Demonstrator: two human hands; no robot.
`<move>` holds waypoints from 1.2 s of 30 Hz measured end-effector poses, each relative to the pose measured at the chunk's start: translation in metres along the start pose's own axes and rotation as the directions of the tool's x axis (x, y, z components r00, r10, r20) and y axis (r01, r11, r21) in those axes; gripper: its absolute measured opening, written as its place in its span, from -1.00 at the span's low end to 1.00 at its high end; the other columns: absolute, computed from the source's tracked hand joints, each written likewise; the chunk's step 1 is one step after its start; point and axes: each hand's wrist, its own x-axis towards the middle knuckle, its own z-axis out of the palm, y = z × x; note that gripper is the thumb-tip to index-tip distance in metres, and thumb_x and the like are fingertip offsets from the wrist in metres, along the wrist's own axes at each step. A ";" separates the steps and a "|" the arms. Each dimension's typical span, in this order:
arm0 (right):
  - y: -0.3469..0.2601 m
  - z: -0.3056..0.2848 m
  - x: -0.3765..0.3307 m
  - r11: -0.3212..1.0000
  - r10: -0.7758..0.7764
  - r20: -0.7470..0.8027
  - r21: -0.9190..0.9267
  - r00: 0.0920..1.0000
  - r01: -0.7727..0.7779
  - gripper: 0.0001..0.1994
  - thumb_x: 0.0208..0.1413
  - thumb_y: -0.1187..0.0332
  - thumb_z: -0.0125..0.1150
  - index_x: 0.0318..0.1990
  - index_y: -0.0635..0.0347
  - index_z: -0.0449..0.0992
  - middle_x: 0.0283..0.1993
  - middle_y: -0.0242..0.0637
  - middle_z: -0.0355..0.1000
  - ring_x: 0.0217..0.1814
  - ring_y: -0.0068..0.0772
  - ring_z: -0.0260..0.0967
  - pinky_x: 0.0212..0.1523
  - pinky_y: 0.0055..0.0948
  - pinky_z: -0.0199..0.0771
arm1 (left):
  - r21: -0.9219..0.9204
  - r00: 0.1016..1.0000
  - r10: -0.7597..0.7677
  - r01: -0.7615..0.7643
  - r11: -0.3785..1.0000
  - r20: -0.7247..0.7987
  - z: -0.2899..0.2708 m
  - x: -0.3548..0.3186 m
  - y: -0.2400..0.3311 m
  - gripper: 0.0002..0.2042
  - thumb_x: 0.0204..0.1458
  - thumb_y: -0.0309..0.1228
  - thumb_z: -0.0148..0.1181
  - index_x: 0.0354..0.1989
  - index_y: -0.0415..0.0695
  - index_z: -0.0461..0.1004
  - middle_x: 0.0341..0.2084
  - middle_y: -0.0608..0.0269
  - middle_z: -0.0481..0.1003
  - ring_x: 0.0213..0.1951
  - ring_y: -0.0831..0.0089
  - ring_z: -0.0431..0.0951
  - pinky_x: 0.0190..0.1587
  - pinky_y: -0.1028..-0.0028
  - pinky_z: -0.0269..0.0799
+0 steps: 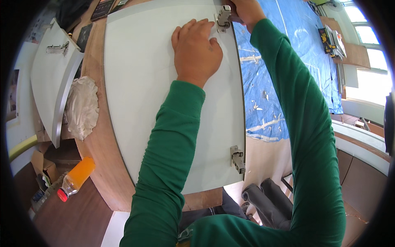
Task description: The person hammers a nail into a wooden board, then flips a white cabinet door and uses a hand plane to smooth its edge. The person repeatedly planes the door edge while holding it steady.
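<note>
Two hands work a pale grey panel (164, 103): left hand (196, 51) flat, right hand (246, 11) gripping its upper metal hinge (223, 18).

1. The large white cabinet door panel (164, 107) is smooth and matt, with a thin dark edge band.
2. Both silver hinges (238, 159) on its right edge look like dull metal.
3. The brown wooden tabletop (103, 164) beneath has a plain, flat finish.
4. The crumpled white cloth (82, 107) at the tabletop's left edge looks soft and wrinkled.
5. The blue tarpaulin (284, 61) looks like slightly glossy plastic.
</note>
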 end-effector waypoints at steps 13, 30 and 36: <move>-0.007 -0.005 -0.019 0.981 -0.028 0.007 -0.190 1.000 0.029 -0.59 0.40 0.02 0.10 -0.28 0.20 0.58 -0.48 -0.39 0.40 -0.56 -0.48 0.29 -0.57 -0.37 0.36 | 0.191 0.999 0.009 -0.019 0.981 0.053 0.006 -0.003 -0.001 -0.59 0.17 -0.37 0.17 0.22 -0.11 0.53 0.35 0.24 0.42 0.44 0.27 0.26 0.54 0.10 -0.09; 0.016 -0.004 -0.052 0.998 -0.067 0.021 0.009 0.998 0.066 -0.63 0.39 0.10 0.16 -0.29 0.27 0.57 -0.45 -0.36 0.48 -0.50 -0.46 0.39 -0.44 -0.38 0.45 | 0.169 0.995 0.059 -0.073 0.983 0.084 0.003 0.001 -0.001 -0.56 0.10 -0.45 0.13 0.19 -0.26 0.51 0.31 -0.01 0.43 0.41 0.07 0.30 0.51 -0.02 -0.02; 0.020 -0.009 -0.076 0.994 -0.054 0.039 0.094 0.998 0.050 -0.63 0.40 0.12 0.15 -0.31 0.27 0.56 -0.47 -0.38 0.46 -0.50 -0.50 0.36 -0.45 -0.39 0.40 | 0.191 0.994 0.073 -0.087 0.978 0.081 0.005 0.001 -0.003 -0.56 0.10 -0.44 0.14 0.19 -0.27 0.51 0.32 0.00 0.43 0.41 0.07 0.30 0.50 -0.03 -0.01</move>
